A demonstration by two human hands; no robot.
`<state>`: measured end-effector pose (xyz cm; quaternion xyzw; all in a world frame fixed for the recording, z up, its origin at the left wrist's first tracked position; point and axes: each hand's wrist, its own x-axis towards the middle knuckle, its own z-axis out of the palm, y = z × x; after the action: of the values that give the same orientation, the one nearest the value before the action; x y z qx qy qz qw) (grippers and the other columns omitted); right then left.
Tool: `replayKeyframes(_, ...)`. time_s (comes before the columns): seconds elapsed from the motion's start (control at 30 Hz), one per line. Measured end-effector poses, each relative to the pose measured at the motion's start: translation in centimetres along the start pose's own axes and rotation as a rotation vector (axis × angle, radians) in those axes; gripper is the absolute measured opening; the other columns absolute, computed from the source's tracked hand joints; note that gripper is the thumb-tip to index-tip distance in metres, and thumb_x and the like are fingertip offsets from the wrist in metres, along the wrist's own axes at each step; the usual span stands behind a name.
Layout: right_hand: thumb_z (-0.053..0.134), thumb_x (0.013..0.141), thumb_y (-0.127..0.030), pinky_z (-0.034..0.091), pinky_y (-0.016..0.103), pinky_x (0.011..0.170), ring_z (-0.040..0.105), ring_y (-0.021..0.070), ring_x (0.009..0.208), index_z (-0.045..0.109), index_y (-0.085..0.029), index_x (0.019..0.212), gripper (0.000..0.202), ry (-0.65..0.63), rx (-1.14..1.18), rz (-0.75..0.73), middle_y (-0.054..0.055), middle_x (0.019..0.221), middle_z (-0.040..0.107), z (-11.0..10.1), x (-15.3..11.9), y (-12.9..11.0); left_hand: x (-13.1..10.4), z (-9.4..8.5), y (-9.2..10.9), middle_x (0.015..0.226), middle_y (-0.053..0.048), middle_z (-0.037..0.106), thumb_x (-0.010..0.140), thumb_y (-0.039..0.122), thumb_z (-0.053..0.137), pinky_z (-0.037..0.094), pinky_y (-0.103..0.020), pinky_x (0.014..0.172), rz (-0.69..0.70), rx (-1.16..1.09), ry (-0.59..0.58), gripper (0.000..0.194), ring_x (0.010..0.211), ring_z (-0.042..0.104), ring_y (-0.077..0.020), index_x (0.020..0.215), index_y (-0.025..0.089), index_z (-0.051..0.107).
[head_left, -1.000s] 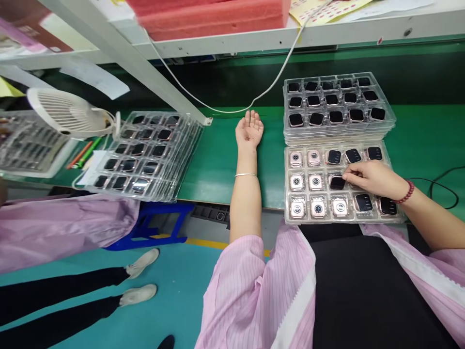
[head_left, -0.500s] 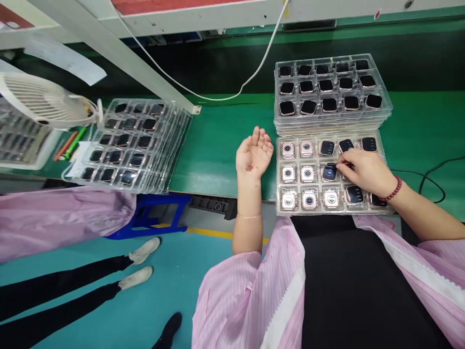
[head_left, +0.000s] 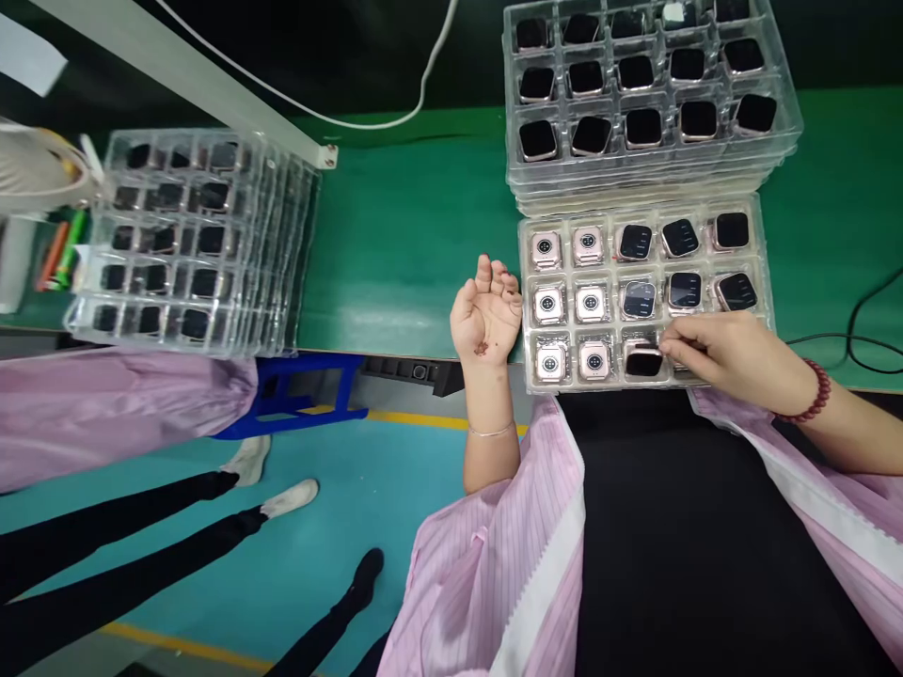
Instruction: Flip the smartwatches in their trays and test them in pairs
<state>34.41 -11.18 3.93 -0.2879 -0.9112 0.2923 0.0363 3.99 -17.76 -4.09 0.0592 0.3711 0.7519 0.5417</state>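
A plastic tray (head_left: 523,310) of smartwatches lies in front of me at the bench's near edge. In its two left columns, pink-gold watches (head_left: 591,303) show their backs with round sensors; further right, watches show dark screens. My right hand (head_left: 737,362) pinches the right edge of a smartwatch (head_left: 644,361) in the front row, third column. That watch is tilted in its compartment, dark screen up. The fingers partly hide the compartments to its right. Left of the tray, my left hand (head_left: 486,315) rests palm up, fingers loosely curled and apart, holding nothing.
Behind the tray stands a stack of clear trays (head_left: 653,165) with dark-screened watches. Another tall stack (head_left: 190,254) stands at left, beside markers (head_left: 67,249) and a fan (head_left: 39,169). A white cable (head_left: 353,123) hangs at the back; a black cable (head_left: 853,334) lies right. Other people's legs (head_left: 127,498) show at lower left.
My right hand has moved from the middle-row watch to the front-row one in the third column. That front-row watch showed its back and now shows its screen. The view has shifted closer.
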Motion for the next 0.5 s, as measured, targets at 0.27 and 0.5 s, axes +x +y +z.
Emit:
replayKeyframes(0.27,0.046,0.099,-0.035,0.040,0.031,0.062,0.065,0.0205,0.068,0.067,-0.021,0.079,0.032,-0.061,-0.044,0.054,0.004,0.075,0.071,-0.15,0.43,0.30,-0.18,-0.21,-0.20,0.108,-0.003,0.071,0.103,0.031,0.038,0.055,-0.019,0.075,0.036,0.061,0.004,0.031,0.095,0.067,-0.0107,0.101,0.026,0.069)
replayKeyframes(0.5,0.050,0.097,-0.038,0.044,0.035,0.064,0.066,0.0232,0.070,0.065,-0.023,0.082,0.026,-0.065,0.007,0.032,0.004,0.079,0.072,-0.20,0.41,0.51,-0.49,0.33,-0.15,0.116,-0.004,0.070,0.105,0.031,0.030,0.056,-0.022,0.081,0.010,0.099,0.105,0.039,0.106,0.067,-0.0136,0.102,0.026,0.069)
